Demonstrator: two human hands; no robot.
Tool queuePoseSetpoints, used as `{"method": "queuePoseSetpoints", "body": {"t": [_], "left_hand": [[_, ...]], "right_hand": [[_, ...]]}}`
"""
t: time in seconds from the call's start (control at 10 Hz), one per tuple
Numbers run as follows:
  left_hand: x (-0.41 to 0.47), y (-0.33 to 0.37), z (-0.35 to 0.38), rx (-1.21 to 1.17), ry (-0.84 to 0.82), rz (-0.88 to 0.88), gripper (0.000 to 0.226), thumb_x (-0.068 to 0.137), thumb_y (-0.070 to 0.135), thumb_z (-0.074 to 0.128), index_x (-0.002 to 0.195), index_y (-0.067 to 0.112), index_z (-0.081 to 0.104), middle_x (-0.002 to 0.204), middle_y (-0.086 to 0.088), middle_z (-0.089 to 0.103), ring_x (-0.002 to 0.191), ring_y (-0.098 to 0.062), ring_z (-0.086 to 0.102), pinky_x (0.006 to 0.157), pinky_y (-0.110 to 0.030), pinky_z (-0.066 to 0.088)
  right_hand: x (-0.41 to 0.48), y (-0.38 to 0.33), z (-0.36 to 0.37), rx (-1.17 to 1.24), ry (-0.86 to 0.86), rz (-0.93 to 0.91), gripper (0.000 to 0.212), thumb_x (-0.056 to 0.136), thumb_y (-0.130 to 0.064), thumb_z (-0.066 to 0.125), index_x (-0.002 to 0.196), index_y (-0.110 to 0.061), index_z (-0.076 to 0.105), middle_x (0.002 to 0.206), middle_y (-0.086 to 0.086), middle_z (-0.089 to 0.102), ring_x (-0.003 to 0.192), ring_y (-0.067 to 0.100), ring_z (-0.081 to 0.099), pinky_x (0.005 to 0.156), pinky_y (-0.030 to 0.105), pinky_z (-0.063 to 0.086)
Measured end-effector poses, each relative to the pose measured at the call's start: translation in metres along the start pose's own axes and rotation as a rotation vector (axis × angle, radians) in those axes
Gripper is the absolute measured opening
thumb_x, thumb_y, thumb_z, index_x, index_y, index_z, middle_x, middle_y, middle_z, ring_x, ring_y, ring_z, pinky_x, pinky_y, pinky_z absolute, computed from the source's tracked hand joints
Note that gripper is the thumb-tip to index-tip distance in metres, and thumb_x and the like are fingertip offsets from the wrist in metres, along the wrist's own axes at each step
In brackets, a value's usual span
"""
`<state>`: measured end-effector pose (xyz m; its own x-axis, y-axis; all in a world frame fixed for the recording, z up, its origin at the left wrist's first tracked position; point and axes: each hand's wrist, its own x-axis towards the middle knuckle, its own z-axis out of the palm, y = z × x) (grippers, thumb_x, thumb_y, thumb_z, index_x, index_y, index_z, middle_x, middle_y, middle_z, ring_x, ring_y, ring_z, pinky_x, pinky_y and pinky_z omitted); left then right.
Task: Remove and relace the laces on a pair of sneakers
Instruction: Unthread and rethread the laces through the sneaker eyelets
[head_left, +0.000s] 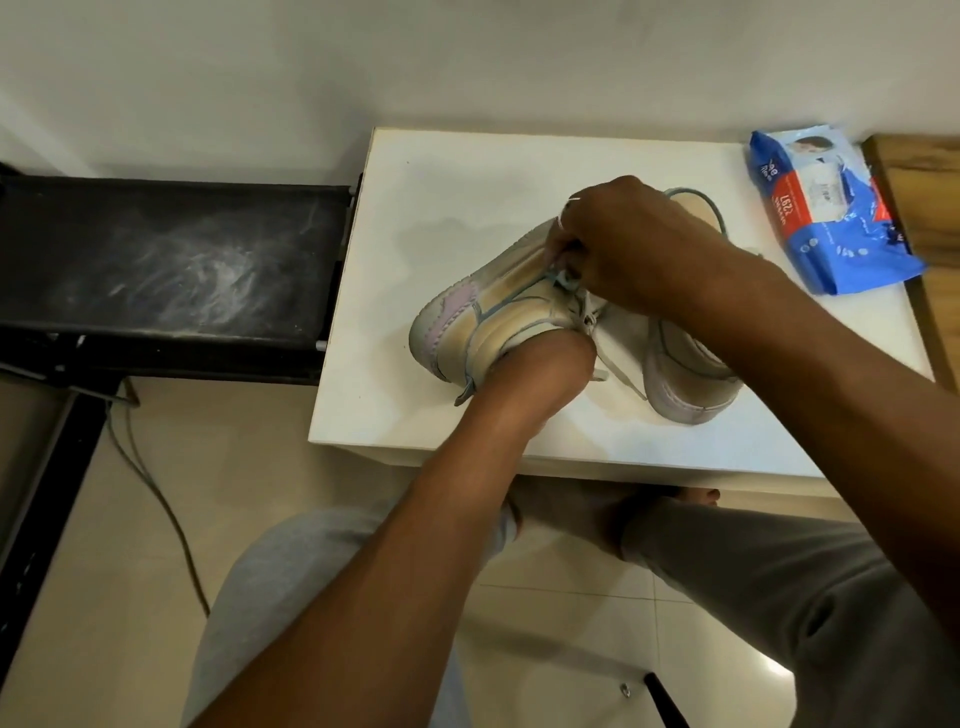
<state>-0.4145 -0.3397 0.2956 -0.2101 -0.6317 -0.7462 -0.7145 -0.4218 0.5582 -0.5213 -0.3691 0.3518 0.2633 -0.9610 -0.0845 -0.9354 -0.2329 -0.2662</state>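
On my feed, the right hand (628, 244) is pinching a lace (589, 312) on the first sneaker (467, 322), which is lying tilted on the white table (441, 171). The left hand (540, 364) is reaching into its opening (fingers hidden, so I cannot tell the grip). The second sneaker (691, 374) is sitting just beside it, with a blue packet (831, 208) lying behind.

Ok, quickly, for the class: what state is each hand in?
Left hand: tucked into the sneaker, fingers hidden, cannot be told.
Right hand: closed, pinching the lace.
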Motion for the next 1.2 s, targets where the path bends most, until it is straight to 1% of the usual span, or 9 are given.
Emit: {"method": "queuePoseSetpoints", "body": {"t": [0.1,0.2,0.3,0.4,0.5,0.8,0.9,1.1,1.2], "left_hand": [[-0.018,-0.005,-0.003,-0.538,0.126,-0.024,0.038,0.102,0.016,0.04,0.131,-0.007,0.051,0.135,-0.023,0.052,0.123,-0.037,0.051,0.104,-0.045,0.043],[-0.016,-0.007,-0.005,-0.613,0.112,0.025,0.029,0.096,0.02,0.05,0.117,0.002,0.061,0.115,-0.015,0.062,0.099,-0.028,0.059,0.091,-0.041,0.051],[-0.014,-0.003,-0.005,-0.732,0.13,-0.055,0.012,0.091,0.018,0.059,0.088,0.011,0.068,0.098,-0.009,0.073,0.095,-0.03,0.07,0.07,-0.034,0.052],[-0.012,-0.004,-0.004,-0.788,0.128,-0.039,0.014,0.09,0.013,0.06,0.078,0.014,0.068,0.081,-0.004,0.071,0.082,-0.022,0.068,0.067,-0.031,0.051],[-0.011,-0.005,-0.005,-0.829,0.13,-0.003,0.021,0.09,0.011,0.061,0.071,0.015,0.066,0.068,0.001,0.067,0.072,-0.018,0.063,0.066,-0.03,0.049],[-0.02,0.001,-0.008,-0.959,0.13,0.015,0.018,0.09,0.005,0.062,0.077,0.016,0.067,0.069,0.003,0.067,0.066,-0.015,0.063,0.055,-0.027,0.049],[-0.019,0.0,-0.006,-0.953,0.147,0.036,0.022,0.089,0.005,0.063,0.071,0.016,0.067,0.06,0.005,0.066,0.065,-0.016,0.062,0.056,-0.028,0.046],[-0.02,0.001,-0.004,-1.008,0.157,0.043,0.018,0.089,0.003,0.062,0.077,0.015,0.069,0.075,-0.002,0.069,0.08,-0.025,0.066,0.069,-0.038,0.057],[-0.023,0.003,-0.009,-1.097,0.164,0.045,0.021,0.091,0.002,0.059,0.079,0.017,0.067,0.077,-0.001,0.068,0.07,-0.017,0.065,0.056,-0.028,0.052]], "right_hand": [[-0.002,0.01,-0.008,0.102,0.09,0.043,0.019,0.091,-0.012,0.063,0.1,-0.023,0.076,0.09,-0.008,0.064,0.082,0.008,0.052,0.075,0.026,0.044],[-0.005,0.02,-0.011,0.194,0.189,0.09,0.017,0.092,-0.017,0.065,0.105,-0.022,0.075,0.092,-0.012,0.061,0.08,0.002,0.05,0.067,0.007,0.036],[-0.007,0.018,-0.004,0.183,0.097,0.042,0.024,0.09,-0.02,0.067,0.113,-0.023,0.074,0.104,-0.004,0.071,0.086,0.003,0.059,0.076,0.008,0.039],[-0.001,0.015,0.003,0.112,0.118,0.025,0.026,0.087,-0.018,0.063,0.108,-0.024,0.076,0.105,0.0,0.073,0.093,0.018,0.065,0.082,0.029,0.051],[0.001,0.022,0.002,0.045,0.178,0.16,0.029,0.086,-0.013,0.059,0.108,-0.023,0.076,0.105,0.004,0.072,0.093,0.025,0.065,0.077,0.034,0.053],[0.005,0.038,0.006,-0.009,0.236,0.37,0.022,0.084,-0.01,0.064,0.103,-0.012,0.073,0.097,0.012,0.069,0.086,0.03,0.065,0.08,0.045,0.057],[0.006,0.04,0.007,-0.014,0.269,0.41,0.017,0.082,-0.013,0.066,0.099,-0.011,0.072,0.092,0.011,0.068,0.079,0.029,0.064,0.076,0.045,0.058],[0.007,0.04,0.004,-0.002,0.192,0.491,0.016,0.079,-0.015,0.072,0.093,-0.007,0.07,0.086,0.011,0.067,0.076,0.03,0.065,0.077,0.047,0.059],[0.006,0.04,0.004,0.028,0.155,0.498,0.018,0.078,-0.019,0.074,0.093,-0.009,0.07,0.086,0.009,0.067,0.075,0.029,0.066,0.077,0.046,0.059]]}}
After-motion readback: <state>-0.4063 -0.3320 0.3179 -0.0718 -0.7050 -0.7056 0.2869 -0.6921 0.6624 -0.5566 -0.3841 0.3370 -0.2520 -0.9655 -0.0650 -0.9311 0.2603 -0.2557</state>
